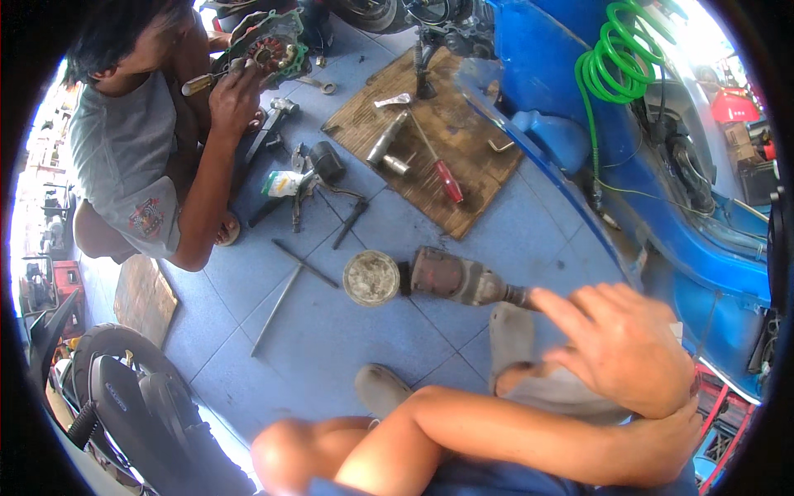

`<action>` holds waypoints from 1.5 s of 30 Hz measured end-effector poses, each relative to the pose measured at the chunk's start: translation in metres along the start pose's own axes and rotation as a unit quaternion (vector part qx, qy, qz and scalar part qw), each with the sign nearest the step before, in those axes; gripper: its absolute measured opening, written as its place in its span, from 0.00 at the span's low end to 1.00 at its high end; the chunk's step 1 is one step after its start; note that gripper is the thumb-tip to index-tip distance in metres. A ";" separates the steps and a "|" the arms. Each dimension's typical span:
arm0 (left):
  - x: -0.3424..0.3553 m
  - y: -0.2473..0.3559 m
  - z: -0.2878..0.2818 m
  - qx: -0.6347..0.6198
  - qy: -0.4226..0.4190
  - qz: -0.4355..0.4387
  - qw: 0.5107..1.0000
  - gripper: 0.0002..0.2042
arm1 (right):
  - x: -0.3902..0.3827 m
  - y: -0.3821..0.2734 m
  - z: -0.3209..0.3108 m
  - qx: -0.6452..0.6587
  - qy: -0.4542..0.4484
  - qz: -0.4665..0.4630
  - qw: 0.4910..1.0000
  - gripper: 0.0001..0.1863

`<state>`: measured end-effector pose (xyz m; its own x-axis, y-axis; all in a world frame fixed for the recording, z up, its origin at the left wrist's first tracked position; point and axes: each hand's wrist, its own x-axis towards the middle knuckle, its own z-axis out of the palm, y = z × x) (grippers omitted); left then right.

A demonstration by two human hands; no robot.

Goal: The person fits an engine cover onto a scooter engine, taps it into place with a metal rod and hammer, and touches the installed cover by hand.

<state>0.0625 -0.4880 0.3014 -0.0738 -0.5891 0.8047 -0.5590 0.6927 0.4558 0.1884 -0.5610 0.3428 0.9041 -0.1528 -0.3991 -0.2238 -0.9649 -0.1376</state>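
The worn red-and-grey cylindrical power tool (447, 275) lay on the blue tiled floor (314, 347), off the near corner of the brown wooden board (475, 182). A round, scuffed grey disc (370, 278) was located at its left end. The right hand (624, 335) was empty, its index finger extended to the tool's right end; fingertip contact could not be confirmed. The left hand (672, 442) lay against the right wrist; closure of its fingers could not be determined. A red-handled screwdriver (447, 179) lay on the board, handle toward the near corner. A thin T-shaped metal bar (276, 310) lay left of the disc.
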 end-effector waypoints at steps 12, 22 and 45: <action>0.007 -0.027 -0.022 -0.066 0.006 0.039 0.997 0.15 | 0.014 -0.002 0.010 -0.017 -0.001 0.002 1.000 0.33; 0.010 -0.023 -0.007 -0.070 0.085 0.022 0.994 0.10 | 0.028 -0.010 0.005 -0.030 -0.039 0.013 0.999 0.33; 0.006 -0.026 -0.036 -0.226 0.138 -0.039 0.963 0.15 | 0.020 -0.015 0.001 -0.035 -0.020 0.011 0.999 0.34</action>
<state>0.1064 -0.4948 0.3076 0.2110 -0.5575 0.8029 -0.1319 0.7976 0.5885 0.2093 -0.5498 0.3365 0.8839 -0.1677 -0.4366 -0.2168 -0.9741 -0.0648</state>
